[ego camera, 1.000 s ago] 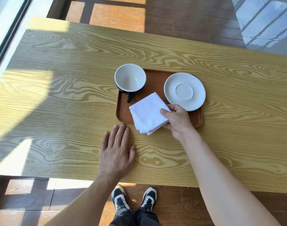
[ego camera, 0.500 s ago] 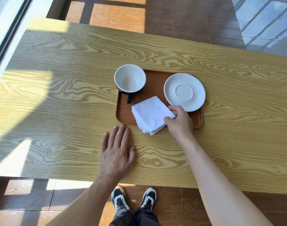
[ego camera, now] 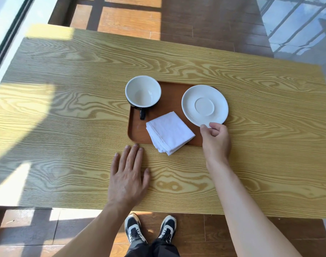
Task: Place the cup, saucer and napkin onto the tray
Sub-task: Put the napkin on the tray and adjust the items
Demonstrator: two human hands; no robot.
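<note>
A folded white cloth napkin (ego camera: 170, 133) lies on the rounded brown wooden tray (ego camera: 138, 131), its near corner overhanging onto the grained yellow wood table (ego camera: 66, 127). A round black cup with a glossy white inside (ego camera: 143, 91) stands at the tray's left, and a round white ceramic saucer (ego camera: 204, 105) at its right. The right hand (ego camera: 216, 139) has a narrow grip pinching the saucer's near rim, while the left hand (ego camera: 128, 176) rests flat and spread on the table.

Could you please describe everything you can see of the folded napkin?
The napkin is plain white cloth, folded into a rough square of several layers, the stacked edges showing along its near-left side. It lies flat and turned diamond-wise on the brown tray, its near corner hanging over the tray's front edge above the table. Neither hand touches it; the cup and saucer sit apart from it.
</note>
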